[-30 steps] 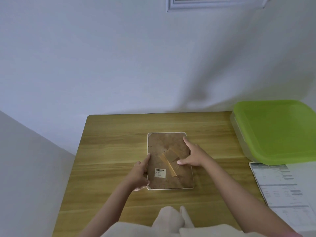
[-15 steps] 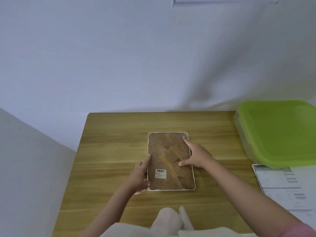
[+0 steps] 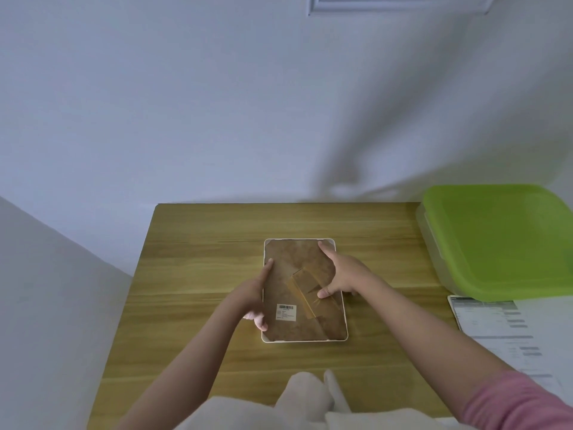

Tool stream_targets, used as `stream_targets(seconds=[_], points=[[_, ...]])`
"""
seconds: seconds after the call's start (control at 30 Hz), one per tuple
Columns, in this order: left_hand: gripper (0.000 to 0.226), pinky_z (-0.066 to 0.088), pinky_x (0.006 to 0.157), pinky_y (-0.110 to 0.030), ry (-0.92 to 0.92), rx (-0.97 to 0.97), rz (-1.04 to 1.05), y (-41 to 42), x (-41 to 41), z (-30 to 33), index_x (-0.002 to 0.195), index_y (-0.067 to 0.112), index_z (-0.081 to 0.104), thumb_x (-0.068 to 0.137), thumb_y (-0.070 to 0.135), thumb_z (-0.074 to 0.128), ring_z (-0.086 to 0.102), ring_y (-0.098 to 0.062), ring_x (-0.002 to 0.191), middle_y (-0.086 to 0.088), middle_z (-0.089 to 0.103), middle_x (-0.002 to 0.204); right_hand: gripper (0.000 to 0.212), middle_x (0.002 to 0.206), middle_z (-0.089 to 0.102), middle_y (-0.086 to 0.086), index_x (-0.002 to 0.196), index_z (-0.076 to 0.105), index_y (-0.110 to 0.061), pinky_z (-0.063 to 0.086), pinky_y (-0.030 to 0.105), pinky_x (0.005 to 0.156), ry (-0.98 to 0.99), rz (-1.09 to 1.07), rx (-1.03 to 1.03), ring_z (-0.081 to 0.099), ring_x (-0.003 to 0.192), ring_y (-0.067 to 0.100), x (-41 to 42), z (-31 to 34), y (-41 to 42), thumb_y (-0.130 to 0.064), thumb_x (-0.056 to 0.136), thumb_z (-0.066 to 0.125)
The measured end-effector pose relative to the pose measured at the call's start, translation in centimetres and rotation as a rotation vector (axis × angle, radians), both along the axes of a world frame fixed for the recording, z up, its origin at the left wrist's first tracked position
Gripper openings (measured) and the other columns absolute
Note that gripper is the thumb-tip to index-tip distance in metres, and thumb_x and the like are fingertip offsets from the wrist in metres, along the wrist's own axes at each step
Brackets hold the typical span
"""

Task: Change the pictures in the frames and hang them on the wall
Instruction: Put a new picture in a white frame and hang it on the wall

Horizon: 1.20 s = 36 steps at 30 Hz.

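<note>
Pale walls meet behind a wooden table (image 3: pixel 198 274), and the bottom edge of a white frame on the wall (image 3: pixel 400 4) shows at 12 o'clock. Near the middle of the table lies the picture frame (image 3: pixel 297 265), face down, so its brown backing board is up. Its long axis runs from 6 to 12 o'clock, leaning a little toward 11, and the white border goes around all four sides. A folded stand flap (image 3: pixel 305 282) lies flat on the backing, and a small barcode label (image 3: pixel 286 312) sits toward the near end.

The left hand (image 3: pixel 252 297) grips the left long edge: index finger stretched along the border, thumb pressed on the backing beside the label. The right hand (image 3: pixel 339 274) is spread over the right part of the backing, index finger pointing to the far right corner, thumb on the flap. I cannot tell if it pinches something.

At 3 o'clock stands a box with green lid (image 3: pixel 502 240), well apart from the frame, and a printed sheet (image 3: pixel 508 333) lies at 4 o'clock.
</note>
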State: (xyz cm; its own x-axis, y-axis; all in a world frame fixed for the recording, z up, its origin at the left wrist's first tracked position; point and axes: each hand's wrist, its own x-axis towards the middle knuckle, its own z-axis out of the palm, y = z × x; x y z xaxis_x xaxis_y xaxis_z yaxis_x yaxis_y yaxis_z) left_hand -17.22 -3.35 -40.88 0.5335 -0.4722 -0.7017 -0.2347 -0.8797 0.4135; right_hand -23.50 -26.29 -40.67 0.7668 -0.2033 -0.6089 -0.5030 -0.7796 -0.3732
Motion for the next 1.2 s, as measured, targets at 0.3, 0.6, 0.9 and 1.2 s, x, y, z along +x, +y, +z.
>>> stream_targets(seconds=[0.3, 0.6, 0.9, 1.2], points=[[0.117, 0.046, 0.060, -0.033, -0.072, -0.103, 0.164, 1.2, -2.8, -0.6, 0.145, 0.042, -0.007, 0.065, -0.001, 0.066, 0.053, -0.020, 0.069, 0.001, 0.049, 0.069, 0.083, 0.120, 0.050, 0.003, 0.146, 0.031, -0.033, 0.043, 0.034, 0.097, -0.298, -0.175, 0.094, 0.051, 0.108, 0.014, -7.4, -2.5, 1.4, -0.048, 0.075, 0.072], [0.089, 0.053, 0.082, -0.029, -0.074, -0.350, 0.393, 2.3, -5.8, -2.0, 0.145, 0.030, 0.027, 0.070, 0.001, 0.065, 0.058, -0.017, 0.088, -0.008, 0.043, 0.117, 0.082, 0.121, 0.044, 0.003, 0.142, 0.038, -0.030, 0.041, 0.030, 0.101, -0.342, -0.377, 0.249, 0.053, 0.109, 0.017, -9.8, -2.6, 3.6, -0.024, 0.072, 0.080], [0.075, 0.047, 0.055, -0.023, 0.142, -0.701, 0.552, 4.3, -6.2, 1.9, 0.134, 0.034, 0.041, 0.078, -0.007, 0.067, 0.054, -0.010, 0.059, -0.007, 0.058, 0.105, 0.076, 0.116, 0.063, -0.003, 0.140, 0.041, -0.019, 0.053, 0.034, 0.092, -0.436, -0.508, 0.493, 0.065, 0.101, 0.008, -10.6, -1.0, 3.5, -0.006, 0.075, 0.076], [0.054, 0.058, 0.057, -0.031, 0.018, -0.867, 0.523, 0.8, -8.7, 7.9, 0.119, 0.037, 0.056, 0.081, 0.000, 0.066, 0.059, -0.007, 0.062, -0.003, 0.056, 0.103, 0.057, 0.130, 0.053, -0.006, 0.139, 0.040, -0.026, 0.047, 0.011, 0.078, -0.553, -0.424, 0.580, 0.052, 0.105, -0.005, -8.0, 5.2, 5.5, -0.026, 0.088, 0.065]])
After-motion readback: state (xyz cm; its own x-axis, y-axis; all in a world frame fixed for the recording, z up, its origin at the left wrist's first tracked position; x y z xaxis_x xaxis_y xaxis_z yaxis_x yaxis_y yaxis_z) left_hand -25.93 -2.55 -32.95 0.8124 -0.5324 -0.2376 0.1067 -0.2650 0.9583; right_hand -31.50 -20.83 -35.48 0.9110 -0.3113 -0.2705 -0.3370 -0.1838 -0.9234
